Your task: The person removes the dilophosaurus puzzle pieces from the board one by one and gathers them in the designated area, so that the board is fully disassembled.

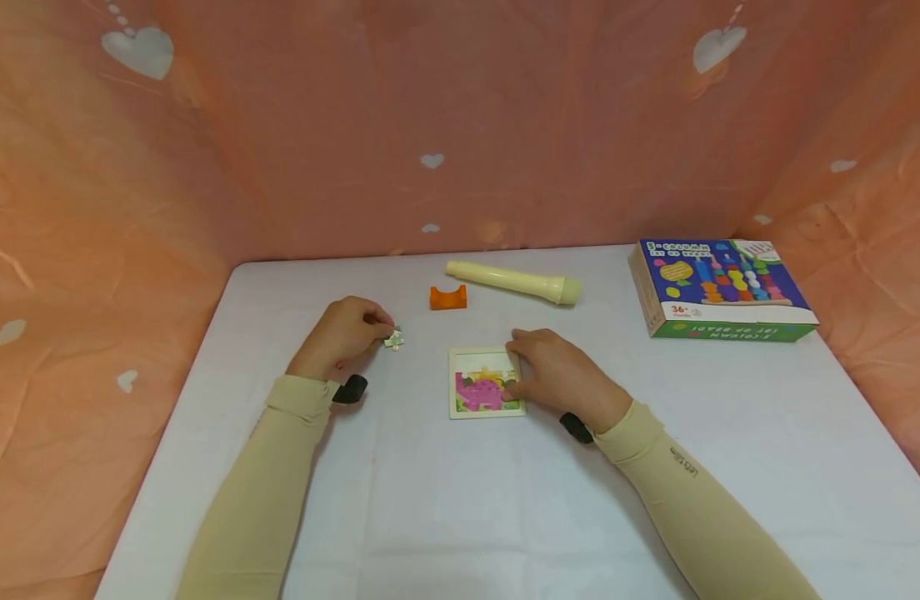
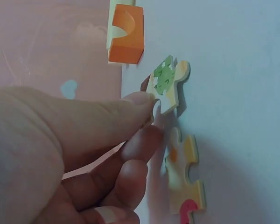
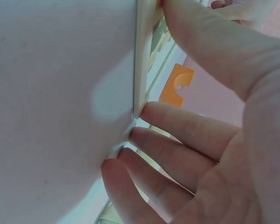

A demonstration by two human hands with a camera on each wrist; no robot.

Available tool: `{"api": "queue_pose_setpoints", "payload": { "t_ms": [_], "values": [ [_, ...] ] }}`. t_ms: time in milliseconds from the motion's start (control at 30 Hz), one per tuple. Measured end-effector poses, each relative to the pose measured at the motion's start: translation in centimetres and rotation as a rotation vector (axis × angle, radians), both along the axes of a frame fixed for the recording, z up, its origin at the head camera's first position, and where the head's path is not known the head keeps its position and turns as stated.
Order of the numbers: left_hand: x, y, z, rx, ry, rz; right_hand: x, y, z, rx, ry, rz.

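Observation:
My left hand [image 1: 345,332] pinches a small jigsaw piece [image 2: 165,84] with a green shape on it, thumb and fingertips at its edge, close over the white table. Below it in the left wrist view, another jigsaw piece [image 2: 184,175] with a pink mark lies on the table. Right of this hand lies a square puzzle board [image 1: 454,385] with a pale frame, its lower part filled with a pink picture, its upper part pale. My right hand [image 1: 561,372] rests at the board's right side, thumb over the picture, index fingertip touching the frame's corner, fingers nearly straight.
Behind the board stands an orange notched block [image 1: 448,300]. A pale yellow toy microphone [image 1: 512,281] lies behind that. At the back right is a blue and green bead-toy box [image 1: 722,287]. An orange cloth with hearts [image 1: 460,125] hangs around the table [image 1: 445,517].

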State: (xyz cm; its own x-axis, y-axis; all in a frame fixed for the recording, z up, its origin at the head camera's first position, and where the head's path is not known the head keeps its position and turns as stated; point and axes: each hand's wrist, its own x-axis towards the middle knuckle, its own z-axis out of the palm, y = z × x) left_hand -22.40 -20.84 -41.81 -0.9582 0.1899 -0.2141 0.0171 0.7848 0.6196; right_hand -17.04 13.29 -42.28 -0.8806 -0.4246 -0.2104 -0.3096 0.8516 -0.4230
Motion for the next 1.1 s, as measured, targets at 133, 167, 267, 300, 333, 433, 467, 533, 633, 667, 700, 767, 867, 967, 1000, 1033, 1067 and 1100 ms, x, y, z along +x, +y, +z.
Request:
{"api": "queue_pose_setpoints", "payload": {
  "t_ms": [133, 167, 267, 300, 333, 433, 467, 533, 633, 667, 700, 767, 867, 967, 1000, 1033, 1067, 1100],
  "values": [
    [-0.1, -0.2, 0.5, 0.023, -0.030, 0.017, 0.0, 0.0, 0.1, -0.001, 0.005, 0.002],
    [-0.1, -0.3, 0.6, 0.026, -0.027, 0.019, 0.0, 0.0, 0.1, -0.001, 0.006, 0.001],
    [0.0, -0.2, 1.2, 0.031, 0.011, 0.018, 0.0, -0.1, 0.0, -0.005, 0.006, -0.007],
    [0.1, 0.0, 1.3, 0.028, 0.029, 0.012, 0.1, -0.1, 0.0, -0.011, 0.004, -0.008],
    [0.3, 0.2, 1.4, 0.027, 0.045, 0.007, 0.1, -0.2, -0.1, -0.022, -0.004, -0.011],
    [1.3, 1.3, 1.5, 0.013, 0.077, -0.036, 0.3, -0.3, -0.4, -0.053, -0.008, 0.028],
    [1.7, 1.9, 1.5, 0.008, 0.084, -0.063, 0.3, -0.3, -0.5, -0.063, -0.004, 0.050],
    [2.4, 3.0, 1.2, -0.005, 0.103, -0.124, 0.5, -0.3, -0.5, -0.072, 0.008, 0.094],
    [3.5, 4.7, 0.8, 0.002, 0.116, -0.212, 0.7, -0.2, -0.3, -0.075, 0.038, 0.151],
    [3.8, 5.1, 0.7, 0.006, 0.118, -0.231, 0.7, -0.2, -0.3, -0.072, 0.047, 0.168],
    [4.0, 5.5, 0.5, 0.008, 0.121, -0.245, 0.8, -0.2, -0.2, -0.070, 0.052, 0.182],
    [4.6, 6.2, 0.3, 0.017, 0.117, -0.262, 0.8, -0.2, -0.1, -0.068, 0.067, 0.214],
    [5.0, 6.8, 0.0, 0.004, 0.134, -0.286, 0.8, -0.3, 0.1, -0.060, 0.080, 0.243],
    [5.3, 7.3, -0.3, -0.016, 0.147, -0.304, 0.7, -0.4, 0.3, -0.057, 0.081, 0.252],
    [5.4, 7.4, -0.4, -0.022, 0.148, -0.308, 0.7, -0.4, 0.3, -0.053, 0.083, 0.256],
    [5.5, 7.6, -0.4, -0.026, 0.148, -0.314, 0.7, -0.4, 0.3, -0.050, 0.085, 0.261],
    [5.5, 7.8, -0.5, -0.031, 0.148, -0.318, 0.7, -0.3, 0.3, -0.048, 0.087, 0.264],
    [5.6, 7.9, -0.5, -0.038, 0.154, -0.328, 0.7, -0.3, 0.3, -0.044, 0.090, 0.269]
  ]
}}
